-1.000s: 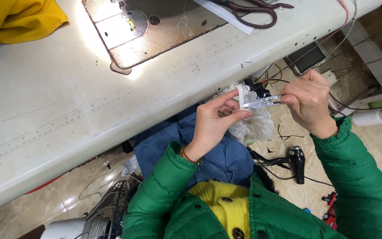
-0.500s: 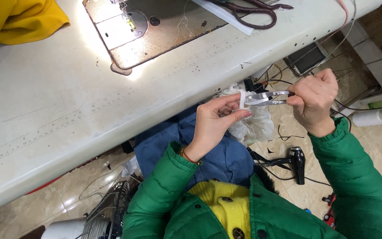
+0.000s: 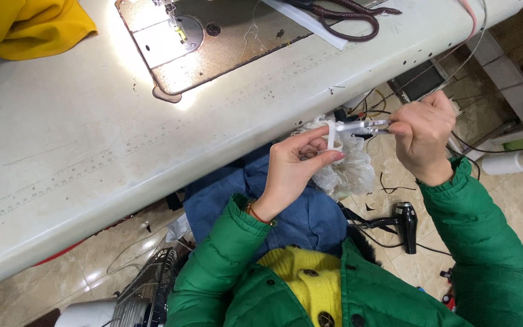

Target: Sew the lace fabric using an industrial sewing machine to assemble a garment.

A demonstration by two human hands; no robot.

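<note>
Head camera, looking straight down: both hands are up in front of the tabletop point(image 3: 62, 181) edge, above the lap. The left hand point(image 3: 295, 166) has its fingers point(image 3: 325, 158) curled shut, pinching a narrow white strip point(image 3: 332, 134) that loops up over the fingertips. Bunched white lace fabric point(image 3: 349, 172) hangs just beneath and behind that hand. The right hand point(image 3: 422, 136) is closed in a fist around small metal snips point(image 3: 367, 126), blades pointing left and meeting the strip. Blue denim point(image 3: 286, 212) lies across the lap below. On the tabletop, the metal sewing machine plate point(image 3: 213, 42) glows under a lamp, dark scissors point(image 3: 349, 15) lie at the far edge, and yellow cloth point(image 3: 25, 27) sits at the far left.
</note>
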